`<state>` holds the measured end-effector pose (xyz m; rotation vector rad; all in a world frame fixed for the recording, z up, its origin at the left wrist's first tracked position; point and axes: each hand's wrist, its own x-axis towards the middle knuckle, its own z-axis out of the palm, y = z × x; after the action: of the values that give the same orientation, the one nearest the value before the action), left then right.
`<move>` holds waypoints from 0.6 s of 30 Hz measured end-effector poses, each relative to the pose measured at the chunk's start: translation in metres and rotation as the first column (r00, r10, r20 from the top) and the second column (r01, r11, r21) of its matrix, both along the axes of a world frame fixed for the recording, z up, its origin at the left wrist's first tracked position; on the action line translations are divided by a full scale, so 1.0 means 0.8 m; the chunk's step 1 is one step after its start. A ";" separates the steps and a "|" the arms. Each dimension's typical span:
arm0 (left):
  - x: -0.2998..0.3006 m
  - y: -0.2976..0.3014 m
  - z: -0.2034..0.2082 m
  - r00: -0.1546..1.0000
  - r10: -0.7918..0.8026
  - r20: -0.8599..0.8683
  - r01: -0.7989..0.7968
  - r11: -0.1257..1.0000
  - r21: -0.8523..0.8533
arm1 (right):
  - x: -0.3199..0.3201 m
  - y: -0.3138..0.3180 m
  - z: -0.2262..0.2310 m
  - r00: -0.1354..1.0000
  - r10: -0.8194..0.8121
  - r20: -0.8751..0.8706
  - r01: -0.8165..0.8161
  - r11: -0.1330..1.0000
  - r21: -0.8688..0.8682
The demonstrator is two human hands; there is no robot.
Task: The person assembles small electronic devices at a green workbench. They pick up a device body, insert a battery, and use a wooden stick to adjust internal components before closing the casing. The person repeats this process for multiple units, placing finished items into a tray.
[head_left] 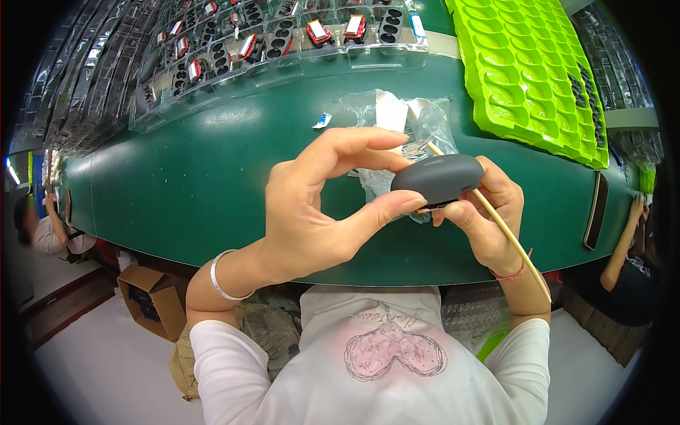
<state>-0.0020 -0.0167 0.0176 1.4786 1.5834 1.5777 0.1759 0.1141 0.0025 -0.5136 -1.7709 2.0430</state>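
Above the front part of the green table, both my hands hold a smooth, dark grey oval case [438, 176]. My left hand [312, 205] pinches its left end, fingertips on top and thumb along the lower edge. At its right end, my right hand [492, 223] grips the case and a thin pale wooden stick [508, 234], which slants down along my wrist. Small bits of yellow and white show under the case's lower edge; the rest of its underside is hidden. Behind the case lies a crumpled clear plastic bag [435, 117] with small thin metal pieces on it.
At the back left stands a clear tray [244, 88] of black and red parts. A lime green tray [531, 106] with oval hollows lies at the right, near a dark flat slab [596, 210]. Stacked trays flank both sides. Other people sit at far left and far right.
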 end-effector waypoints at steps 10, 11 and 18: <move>-0.006 0.000 0.002 0.998 -0.031 -0.057 0.027 0.998 -0.059 | -0.011 -0.002 -0.013 0.989 -0.037 -0.140 0.078 0.950 0.303; -0.003 -0.001 0.002 0.999 -0.013 -0.037 0.011 0.999 -0.039 | -0.009 -0.002 -0.011 0.993 -0.031 -0.114 0.066 0.944 0.322; -0.006 0.000 0.001 0.995 0.094 0.017 -0.094 0.995 -0.033 | -0.003 -0.007 -0.003 0.996 -0.082 -0.047 0.089 0.982 0.169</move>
<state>-0.0069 -0.0167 0.0188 1.3875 1.6826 1.6044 0.1736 0.1086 0.0003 -0.4850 -1.8468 1.8117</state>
